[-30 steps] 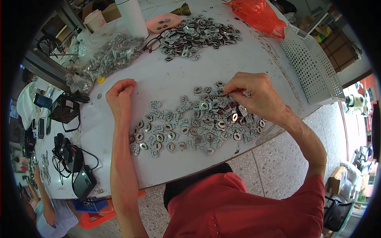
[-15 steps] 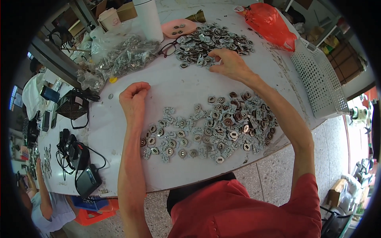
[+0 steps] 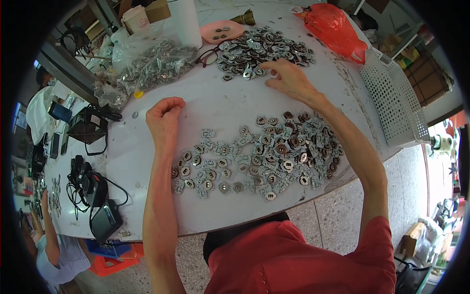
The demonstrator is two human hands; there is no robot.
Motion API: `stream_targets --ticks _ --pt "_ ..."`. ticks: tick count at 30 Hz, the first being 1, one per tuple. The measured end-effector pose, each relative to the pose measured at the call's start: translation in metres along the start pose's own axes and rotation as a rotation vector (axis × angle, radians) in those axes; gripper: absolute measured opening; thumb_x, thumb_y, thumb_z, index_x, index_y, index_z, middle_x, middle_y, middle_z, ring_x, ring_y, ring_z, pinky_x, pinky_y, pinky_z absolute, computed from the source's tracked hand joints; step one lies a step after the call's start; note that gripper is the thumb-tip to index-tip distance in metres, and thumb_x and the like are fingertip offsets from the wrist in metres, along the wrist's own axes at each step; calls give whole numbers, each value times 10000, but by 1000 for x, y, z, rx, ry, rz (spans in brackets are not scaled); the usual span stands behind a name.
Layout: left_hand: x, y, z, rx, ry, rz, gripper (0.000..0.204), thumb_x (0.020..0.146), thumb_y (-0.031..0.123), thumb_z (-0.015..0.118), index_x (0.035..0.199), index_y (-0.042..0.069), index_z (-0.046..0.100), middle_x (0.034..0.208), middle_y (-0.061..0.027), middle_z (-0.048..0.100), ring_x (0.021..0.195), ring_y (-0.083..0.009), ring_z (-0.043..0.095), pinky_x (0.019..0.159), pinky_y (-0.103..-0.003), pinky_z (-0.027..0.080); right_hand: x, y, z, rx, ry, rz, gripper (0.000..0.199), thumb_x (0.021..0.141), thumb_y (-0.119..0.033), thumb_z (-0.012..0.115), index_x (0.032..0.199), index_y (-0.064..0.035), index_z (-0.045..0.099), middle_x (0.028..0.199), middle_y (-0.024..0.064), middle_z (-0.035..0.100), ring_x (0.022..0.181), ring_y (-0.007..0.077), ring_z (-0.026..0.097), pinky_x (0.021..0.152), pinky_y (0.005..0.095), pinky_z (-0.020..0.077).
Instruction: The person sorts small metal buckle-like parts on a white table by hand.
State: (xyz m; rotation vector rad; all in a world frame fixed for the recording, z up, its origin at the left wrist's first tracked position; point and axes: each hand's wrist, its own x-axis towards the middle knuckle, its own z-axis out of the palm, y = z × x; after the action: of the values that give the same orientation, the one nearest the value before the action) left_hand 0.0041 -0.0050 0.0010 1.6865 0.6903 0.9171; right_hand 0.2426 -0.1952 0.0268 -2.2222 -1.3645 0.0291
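Small round metal parts with clear plastic-looking bodies lie in a spread heap (image 3: 281,152) along the near side of the white table (image 3: 122,169). A second, darker heap of similar parts (image 3: 264,49) sits farther back. My right hand (image 3: 291,83) hovers at the front edge of the far heap, thumb and fingers apart, with nothing visible in it. Beyond the left end of the near heap, my left hand (image 3: 165,116) rests over the table with its fingers curled into a pinch. Whatever may be between those fingertips is hidden.
Plastic bags of metal parts (image 3: 159,66), glasses (image 3: 209,58), a white cylinder (image 3: 185,22) and a pink dish (image 3: 208,33) stand at the back. A red bag (image 3: 333,32) and white basket (image 3: 391,98) are right; black adapters (image 3: 93,186) left. Another person (image 3: 61,259) sits far left.
My right hand has drawn slightly to the right along the far heap's front edge, its fingers still apart. My left hand keeps its pinch in nearly the same place.
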Motion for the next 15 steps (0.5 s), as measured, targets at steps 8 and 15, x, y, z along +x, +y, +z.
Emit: stream_targets --ticks 8,15 --pt "0 0 1 -36 -7 -9 173 719 -29 528 822 -23 667 744 -37 634 693 -91 532 665 -211 404 -6 14 9 -103 4 -89 250 747 -97 624 992 -51 606 929 110 532 817 249 554 735 341 449" --pt "0 0 -2 3 -3 -9 176 721 -27 529 827 -20 669 745 -36 636 688 -89 527 660 -213 402 -15 5 -1 127 36 -60 222 733 -70 638 950 -32 617 891 114 553 784 224 564 719 310 469"
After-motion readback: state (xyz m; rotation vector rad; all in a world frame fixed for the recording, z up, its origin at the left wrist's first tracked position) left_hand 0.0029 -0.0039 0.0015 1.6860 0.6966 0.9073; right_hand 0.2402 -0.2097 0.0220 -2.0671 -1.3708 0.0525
